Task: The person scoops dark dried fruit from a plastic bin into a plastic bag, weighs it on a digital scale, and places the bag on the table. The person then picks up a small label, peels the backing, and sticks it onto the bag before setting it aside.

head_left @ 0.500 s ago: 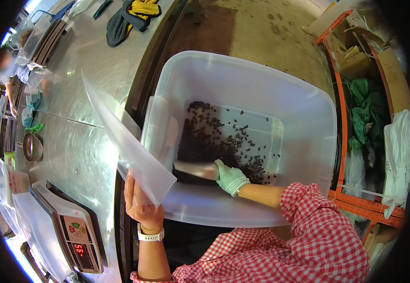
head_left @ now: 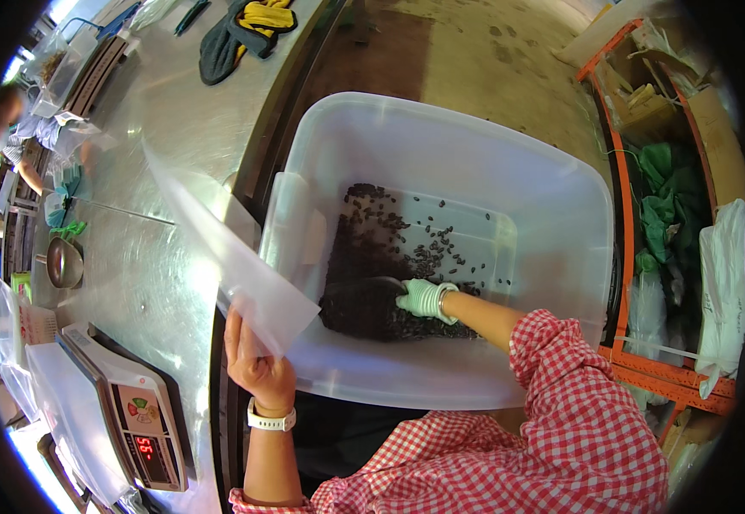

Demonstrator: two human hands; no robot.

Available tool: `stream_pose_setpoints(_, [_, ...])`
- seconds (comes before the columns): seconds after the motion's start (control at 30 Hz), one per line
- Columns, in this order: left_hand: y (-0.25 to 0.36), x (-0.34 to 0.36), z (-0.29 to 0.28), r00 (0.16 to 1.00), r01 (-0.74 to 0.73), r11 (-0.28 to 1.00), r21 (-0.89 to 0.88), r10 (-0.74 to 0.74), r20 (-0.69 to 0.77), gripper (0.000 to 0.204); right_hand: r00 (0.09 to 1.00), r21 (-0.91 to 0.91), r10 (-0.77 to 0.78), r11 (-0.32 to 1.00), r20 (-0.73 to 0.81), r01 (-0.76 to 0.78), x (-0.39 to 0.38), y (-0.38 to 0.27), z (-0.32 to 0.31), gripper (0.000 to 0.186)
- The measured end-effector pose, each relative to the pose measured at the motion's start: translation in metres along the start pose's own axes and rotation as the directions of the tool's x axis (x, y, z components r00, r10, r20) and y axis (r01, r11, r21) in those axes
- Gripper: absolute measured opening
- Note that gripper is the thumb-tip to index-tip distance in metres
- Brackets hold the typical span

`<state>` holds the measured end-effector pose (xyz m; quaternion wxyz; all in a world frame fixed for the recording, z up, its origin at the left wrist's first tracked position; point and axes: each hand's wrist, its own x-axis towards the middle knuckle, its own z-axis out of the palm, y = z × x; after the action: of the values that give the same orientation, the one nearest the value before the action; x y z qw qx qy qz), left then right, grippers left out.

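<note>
A large translucent plastic tub (head_left: 552, 223) holds a heap of small dark beans (head_left: 364, 231), with some scattered on its bottom. My right hand (head_left: 424, 300), in a pale knitted glove, is closed on a scoop (head_left: 364, 295) low in the beans; the scoop's bowl looks dark and is hard to separate from them. My bare left hand (head_left: 257, 355), with a white watch, grips a translucent plastic bag (head_left: 261, 300) just beside the tub's left side, over the edge of a steel table (head_left: 150, 257). The bag stands up at an angle and partly hides my fingers.
On the table are a digital scale (head_left: 124, 411), a steel bowl (head_left: 64, 261) and grey-yellow gloves (head_left: 235, 43). A co-worker (head_left: 13, 146) is at the far left, reaching toward teal items. An orange rack (head_left: 612, 171) with cardboard, green plastic and white bags stands at the right.
The scoop, shiny earlier, has sunk into the beans and now looks dark. My right hand has shifted slightly up and right; my left hand and bag have barely moved.
</note>
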<state>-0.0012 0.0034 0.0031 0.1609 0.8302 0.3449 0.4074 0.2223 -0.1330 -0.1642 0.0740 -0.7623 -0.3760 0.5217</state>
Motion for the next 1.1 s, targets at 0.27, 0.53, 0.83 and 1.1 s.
stream_pose_setpoints(0.27, [0.032, 0.017, -0.032, 0.996, -0.091, 0.984, -0.150, 0.088, -0.026, 0.039, 0.975, 0.200, 0.204, 0.955, 0.085, -0.217, -0.025, -0.014, -0.005, 0.058])
stream_pose_setpoints(0.53, [0.144, 0.047, -0.132, 0.983, -0.142, 0.989, 0.051, 0.134, 0.129, 0.036, 0.942, -0.016, 0.088, 0.995, -0.325, -0.098, -0.122, 0.008, -0.090, 0.059])
stream_pose_setpoints(0.83, [0.127, 0.042, 0.049, 0.813, 0.016, 0.991, -0.130, 0.063, 0.579, 0.044, 0.906, -0.341, 0.001, 0.926, -0.423, -0.160, -0.272, -0.015, -0.200, 0.052])
stream_pose_setpoints(1.1, [0.149, 0.026, 0.085, 0.778, 0.075, 0.952, -0.298, 0.131, 0.614, 0.048, 0.950, -0.812, -0.069, 0.540, -0.305, -0.221, -0.272, -0.114, -0.203, 0.021])
